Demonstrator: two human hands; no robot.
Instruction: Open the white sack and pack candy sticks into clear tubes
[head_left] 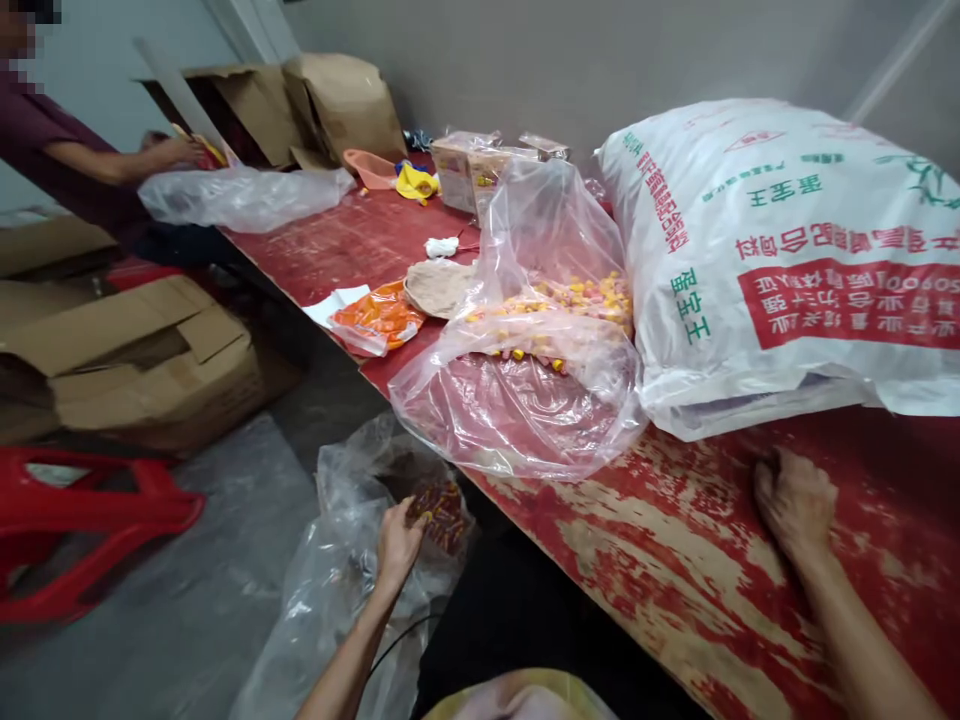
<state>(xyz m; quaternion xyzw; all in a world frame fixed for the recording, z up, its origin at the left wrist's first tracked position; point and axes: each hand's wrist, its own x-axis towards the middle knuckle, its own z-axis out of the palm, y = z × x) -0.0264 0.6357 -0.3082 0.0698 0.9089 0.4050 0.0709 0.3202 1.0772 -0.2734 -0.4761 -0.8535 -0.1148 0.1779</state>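
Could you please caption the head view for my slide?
Left hand in a plastic bag of small pieces; right hand resting on the red table near a white sack.

L hand (pixel 397 545) fingers half hidden in clear bag (pixel 337 600); white sack (pixel 787 250) cut off at R edge

Sack (pixel 787 260) on tabletop (pixel 675 560), right side. Open plastic bag (pixel 517 400) just left of it, touching. Right hand (pixel 795 500) on tabletop before sack. Left hand (pixel 397 545) at mouth of second bag (pixel 337 590), below tabletop edge. Cardboard box (pixel 142 370) on floor (pixel 187 600), far left.
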